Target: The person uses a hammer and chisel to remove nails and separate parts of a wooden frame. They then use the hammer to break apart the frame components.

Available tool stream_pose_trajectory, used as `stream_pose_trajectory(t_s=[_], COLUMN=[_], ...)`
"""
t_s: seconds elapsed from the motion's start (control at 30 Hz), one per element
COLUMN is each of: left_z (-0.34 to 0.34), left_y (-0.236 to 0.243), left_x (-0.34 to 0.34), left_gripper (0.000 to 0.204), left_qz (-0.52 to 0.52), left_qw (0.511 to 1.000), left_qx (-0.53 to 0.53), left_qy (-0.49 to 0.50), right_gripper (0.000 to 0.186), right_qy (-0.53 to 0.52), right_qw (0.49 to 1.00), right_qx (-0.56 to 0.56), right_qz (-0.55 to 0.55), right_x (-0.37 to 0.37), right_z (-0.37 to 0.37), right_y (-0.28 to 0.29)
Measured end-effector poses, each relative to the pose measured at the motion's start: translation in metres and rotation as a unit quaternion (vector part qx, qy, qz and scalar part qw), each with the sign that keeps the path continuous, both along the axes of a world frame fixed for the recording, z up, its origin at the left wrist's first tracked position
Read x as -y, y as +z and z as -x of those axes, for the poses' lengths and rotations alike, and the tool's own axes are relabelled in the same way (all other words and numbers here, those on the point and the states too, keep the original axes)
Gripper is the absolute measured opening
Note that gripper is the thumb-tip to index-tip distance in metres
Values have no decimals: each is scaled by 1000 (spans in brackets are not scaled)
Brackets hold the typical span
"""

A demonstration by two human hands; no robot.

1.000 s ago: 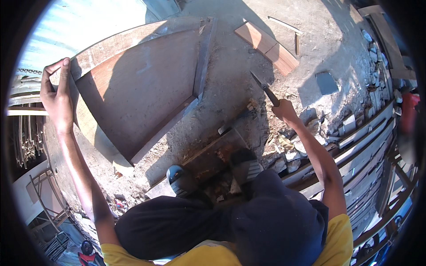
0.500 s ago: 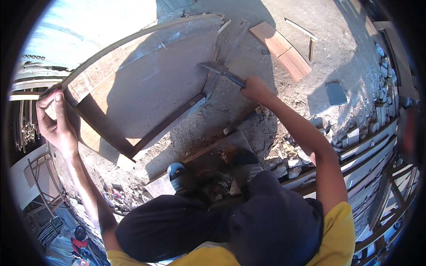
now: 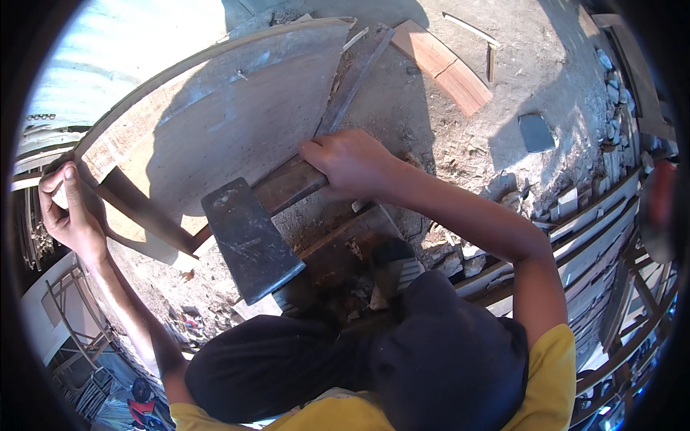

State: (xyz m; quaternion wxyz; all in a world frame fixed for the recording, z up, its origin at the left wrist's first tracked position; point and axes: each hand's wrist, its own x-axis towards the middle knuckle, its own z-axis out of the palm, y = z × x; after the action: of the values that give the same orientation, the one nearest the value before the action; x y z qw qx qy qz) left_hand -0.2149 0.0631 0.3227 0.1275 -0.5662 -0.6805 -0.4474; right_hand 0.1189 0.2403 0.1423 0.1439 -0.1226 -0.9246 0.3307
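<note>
My left hand (image 3: 77, 215) is closed at the left corner of a wooden box-like frame (image 3: 118, 147), fingers curled and thumb along its edge. The frame stands tilted, with a broad flat panel (image 3: 237, 122) inside and a pale board along its far edge. My right hand (image 3: 352, 161) grips the short wooden handle of a hatchet (image 3: 248, 241). Its wide dark blade is turned flat toward me, with a bright edge at the lower end. The hatchet hangs in front of the frame's near side and hides part of it.
By my feet (image 3: 395, 276) lies a wooden block (image 3: 348, 241). Beyond are a reddish plank (image 3: 442, 68), thin strips and a dark square piece (image 3: 537, 133). Rubble (image 3: 460, 258) and stacked boards (image 3: 575, 237) line the right side; a metal rack (image 3: 75, 305) stands at left.
My right hand has brought the hatchet toward me and left, turning its blade flat to view. My left hand and the frame's left corner have shifted slightly left and down in view.
</note>
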Motion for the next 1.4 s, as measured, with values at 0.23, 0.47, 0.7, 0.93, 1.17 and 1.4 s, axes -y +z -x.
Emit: stream_pose_trajectory(t_s=[0.23,0.47,0.7,0.93,1.17,1.4], left_z=[-23,42,46,42,50,63], left_y=[-9,-44,-49,-54,-80,-142], left_x=[20,74,85,84,120,189], left_gripper=[10,5,5,4,10,10], left_qz=[-33,-75,-81,-80,-96,-128], left_qw=[999,994,994,994,987,973], left_qx=[35,47,49,16,81,73], left_qy=[-26,64,45,72,98,175], right_gripper=[28,31,18,17,18,18], right_qy=[-268,-274,-342,-412,-460,-452], right_qw=[907,926,897,862,729,722], right_qx=[307,226,-14,-186,126,194], right_qz=[101,126,279,230,491,486], right_x=[-66,-55,-11,-58,-84,-68], right_z=[-34,-55,-35,-20,-68,-82], right_y=[-114,-131,-1,-65,-187,-159])
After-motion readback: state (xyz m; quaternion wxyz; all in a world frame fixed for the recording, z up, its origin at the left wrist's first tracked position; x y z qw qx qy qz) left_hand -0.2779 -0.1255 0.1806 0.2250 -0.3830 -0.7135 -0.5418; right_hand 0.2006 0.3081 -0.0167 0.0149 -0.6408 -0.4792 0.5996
